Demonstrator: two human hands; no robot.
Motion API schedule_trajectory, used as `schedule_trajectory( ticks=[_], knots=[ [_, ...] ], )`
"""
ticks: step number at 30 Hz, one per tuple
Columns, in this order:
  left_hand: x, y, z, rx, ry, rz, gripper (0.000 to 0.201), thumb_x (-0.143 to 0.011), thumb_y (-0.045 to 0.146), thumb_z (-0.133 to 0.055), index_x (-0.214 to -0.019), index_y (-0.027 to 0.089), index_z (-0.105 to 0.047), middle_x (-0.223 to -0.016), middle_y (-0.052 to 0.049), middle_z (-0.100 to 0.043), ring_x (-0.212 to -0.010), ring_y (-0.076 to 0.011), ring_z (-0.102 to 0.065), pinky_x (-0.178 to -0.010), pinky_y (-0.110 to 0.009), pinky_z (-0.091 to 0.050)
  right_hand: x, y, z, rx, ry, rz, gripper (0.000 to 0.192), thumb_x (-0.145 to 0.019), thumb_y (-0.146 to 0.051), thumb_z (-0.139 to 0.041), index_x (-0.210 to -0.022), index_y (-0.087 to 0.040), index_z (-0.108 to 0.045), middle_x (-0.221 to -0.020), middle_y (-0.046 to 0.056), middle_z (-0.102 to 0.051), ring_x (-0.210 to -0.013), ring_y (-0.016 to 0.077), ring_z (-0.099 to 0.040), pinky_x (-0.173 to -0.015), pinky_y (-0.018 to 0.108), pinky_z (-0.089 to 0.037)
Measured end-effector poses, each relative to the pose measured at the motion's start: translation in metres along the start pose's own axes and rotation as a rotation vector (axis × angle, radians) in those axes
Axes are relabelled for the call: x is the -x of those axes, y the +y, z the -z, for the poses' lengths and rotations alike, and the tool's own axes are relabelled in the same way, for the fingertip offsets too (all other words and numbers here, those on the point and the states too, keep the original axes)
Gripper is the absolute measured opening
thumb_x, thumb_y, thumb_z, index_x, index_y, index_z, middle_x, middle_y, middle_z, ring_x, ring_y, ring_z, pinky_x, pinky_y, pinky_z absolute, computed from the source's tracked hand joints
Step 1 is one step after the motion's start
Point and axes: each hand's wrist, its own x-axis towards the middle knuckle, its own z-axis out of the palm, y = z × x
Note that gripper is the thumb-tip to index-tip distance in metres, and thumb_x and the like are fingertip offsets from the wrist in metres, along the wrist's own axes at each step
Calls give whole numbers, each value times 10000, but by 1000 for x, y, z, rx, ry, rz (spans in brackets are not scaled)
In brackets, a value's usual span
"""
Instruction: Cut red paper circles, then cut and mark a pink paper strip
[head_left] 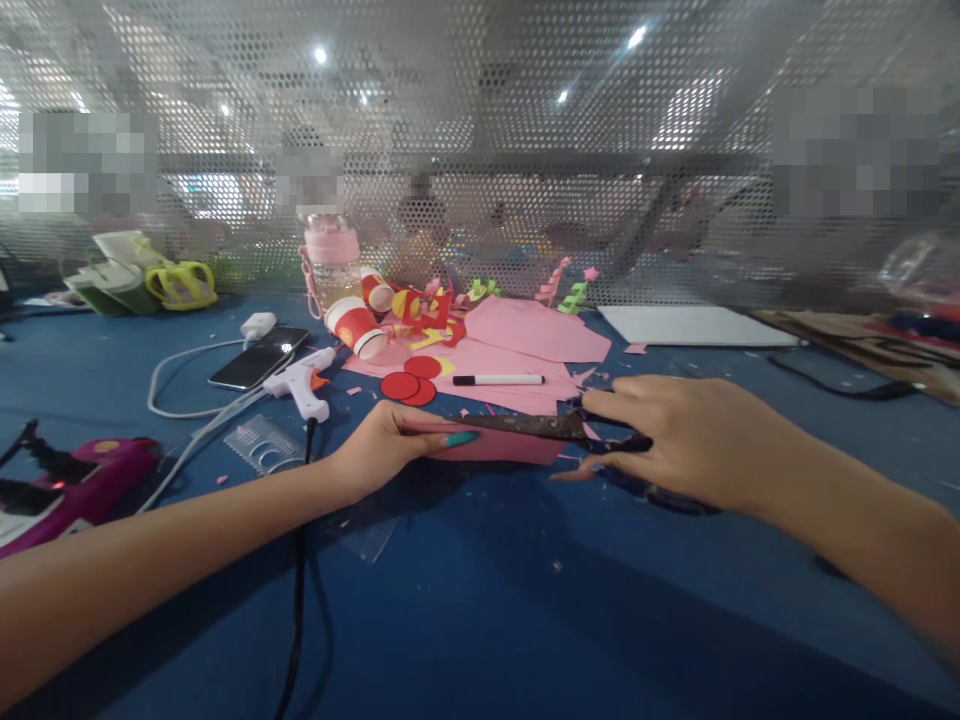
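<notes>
My left hand (386,448) pinches the near edge of a pink paper sheet (510,447) held just above the blue table (480,600). My right hand (690,440) grips dark scissors (540,426), whose blades lie along the top of that sheet and point left toward my left thumb. More pink paper (525,345) lies behind, with a black-and-white marker (499,380) and red paper discs (409,385) on it.
A white glue gun (304,385), a phone (259,360) with charger cable, a clear ruler (262,445) and a magenta tool (75,480) sit at left. Paper cups (356,325), a pink bottle (330,260) and paper scraps stand by the perforated metal screen. A white board (694,325) lies right.
</notes>
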Motion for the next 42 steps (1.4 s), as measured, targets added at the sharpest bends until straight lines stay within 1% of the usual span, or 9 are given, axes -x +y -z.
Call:
schedule_trajectory(
  ticks=[3, 7, 10, 15, 21, 24, 28, 33, 42],
  knots=[
    [1, 1, 0, -14, -22, -15, 275, -707, 4, -630, -818, 221, -759, -924, -6, -749, -923, -173, -698, -892, -272, -524, 0, 3, -3, 6, 45, -20, 284, -798, -398, -537, -952, -189, -651, -654, 57, -633, -636, 251, -646, -474, 279, -382],
    [0, 1, 1, -18, -24, -29, 262, -704, 16, -639, -810, 222, -760, -918, -7, -749, -915, -175, -701, -888, -271, -528, 1, 6, -5, 45, 81, -28, 361, -794, -461, -530, -986, -178, -647, -695, 79, -634, -664, 272, -648, -487, 302, -404],
    [-2, -1, 1, -16, -14, -37, 246, -690, 27, -658, -806, 218, -762, -919, -9, -750, -919, -184, -699, -884, -282, -534, 2, 4, -5, 64, 80, -14, 331, -790, -444, -547, -971, -190, -656, -699, 76, -628, -663, 256, -636, -486, 290, -394],
    [-2, -4, 2, -42, 10, 2, 212, -688, 68, -691, -837, 202, -759, -916, -18, -753, -865, -197, -707, -839, -310, -553, 1, 0, -5, 73, 85, 0, 266, -794, -390, -560, -950, -201, -663, -694, 65, -620, -679, 242, -632, -496, 278, -384],
    [-2, -3, 1, -35, -5, 2, 218, -700, 33, -667, -803, 199, -763, -882, -11, -757, -845, -183, -709, -823, -273, -549, -1, 1, -5, 89, 59, -11, 293, -781, -384, -590, -987, -189, -663, -734, 72, -631, -712, 259, -645, -503, 291, -397],
    [-2, -3, 1, -10, -1, 11, 221, -696, 19, -663, -788, 195, -762, -868, -11, -759, -822, -185, -713, -819, -288, -554, -2, 2, -5, 89, 56, 1, 272, -789, -360, -573, -984, -195, -666, -736, 73, -633, -712, 256, -643, -495, 287, -390],
    [-2, -4, 1, 36, -12, 10, 217, -689, 21, -672, -777, 198, -762, -870, -11, -759, -841, -187, -712, -852, -303, -548, -2, 3, -7, 96, 61, 2, 261, -788, -359, -557, -975, -212, -664, -718, 67, -629, -701, 247, -633, -498, 284, -381],
    [-1, -3, 1, 52, -12, 18, 247, -682, -4, -665, -760, 211, -759, -859, 2, -756, -845, -175, -714, -860, -288, -544, -3, 4, -6, 96, 51, 4, 257, -791, -366, -543, -967, -221, -661, -712, 62, -633, -686, 233, -633, -490, 269, -370],
    [-1, -2, 0, 28, 13, 30, 262, -688, -20, -657, -723, 220, -757, -820, 12, -759, -769, -155, -715, -798, -259, -551, -3, 3, -4, 79, 50, 15, 229, -788, -334, -548, -944, -212, -661, -708, 64, -633, -683, 245, -631, -490, 278, -366]
  ],
)
